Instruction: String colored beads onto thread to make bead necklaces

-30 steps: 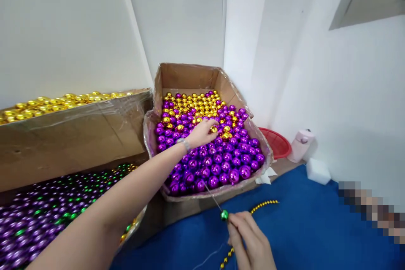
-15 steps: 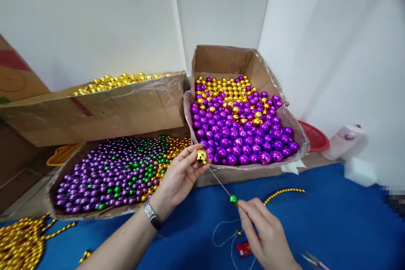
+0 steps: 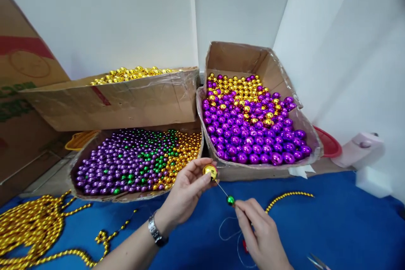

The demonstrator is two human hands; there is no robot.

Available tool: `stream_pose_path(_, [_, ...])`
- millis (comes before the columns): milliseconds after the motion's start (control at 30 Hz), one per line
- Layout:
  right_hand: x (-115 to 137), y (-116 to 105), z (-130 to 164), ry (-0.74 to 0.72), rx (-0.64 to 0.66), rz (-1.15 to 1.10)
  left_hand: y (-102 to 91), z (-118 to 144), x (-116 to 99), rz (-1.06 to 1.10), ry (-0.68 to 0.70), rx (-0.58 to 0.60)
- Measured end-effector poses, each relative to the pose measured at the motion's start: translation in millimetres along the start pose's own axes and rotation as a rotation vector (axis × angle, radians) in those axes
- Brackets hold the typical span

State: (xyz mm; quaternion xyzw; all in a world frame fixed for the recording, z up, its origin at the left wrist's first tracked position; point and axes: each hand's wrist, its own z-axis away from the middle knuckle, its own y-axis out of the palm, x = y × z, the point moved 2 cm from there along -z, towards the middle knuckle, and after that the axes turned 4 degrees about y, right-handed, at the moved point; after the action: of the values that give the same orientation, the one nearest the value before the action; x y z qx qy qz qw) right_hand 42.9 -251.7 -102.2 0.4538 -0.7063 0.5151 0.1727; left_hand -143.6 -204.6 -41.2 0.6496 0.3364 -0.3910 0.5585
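Observation:
A large shiny gold bead is pinched between the thumb and fingers of my left hand. From it a thin, straight, needle-like wire runs down to a smaller green bead. My right hand is closed at the tips on the wire's lower end, right beside the green bead. Below my right hand a loose clear thread loops over the blue cloth. A small red object is mostly covered by that hand.
A cardboard box of purple and gold beads stands at right. Another box holds small purple, green and gold beads, beneath a carton of gold beads. Gold bead strands lie at left, another strand at right. Scissors lie near the front.
My left hand with the gold bead has come down closer to the green bead, so less wire shows between them. The view has shifted left, showing more gold strands.

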Motion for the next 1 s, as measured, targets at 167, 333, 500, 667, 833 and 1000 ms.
stream_pose_path(167, [-1,13,2,-0.046,0.016,-0.007,-10.5,17,7,-0.002,-0.015,-0.036])
stream_pose_path(333, [8,20,2,-0.059,0.019,-0.03,-12.5,33,15,-0.045,-0.027,-0.012])
stream_pose_path(500, [15,29,-1,-0.072,0.154,-0.101,-22.5,40,12,-0.047,0.009,-0.095])
stream_pose_path(667, [12,43,-2,-0.092,0.099,-0.04,-27.0,50,11,-0.105,0.022,-0.115])
stream_pose_path(833, [10,51,-3,-0.09,0.103,0.016,-36.4,55,-8,-0.33,-0.026,0.038])
stream_pose_path(1000, [12,47,-6,-0.003,0.147,-0.136,-91.3,13,-54,-0.989,0.173,-0.045])
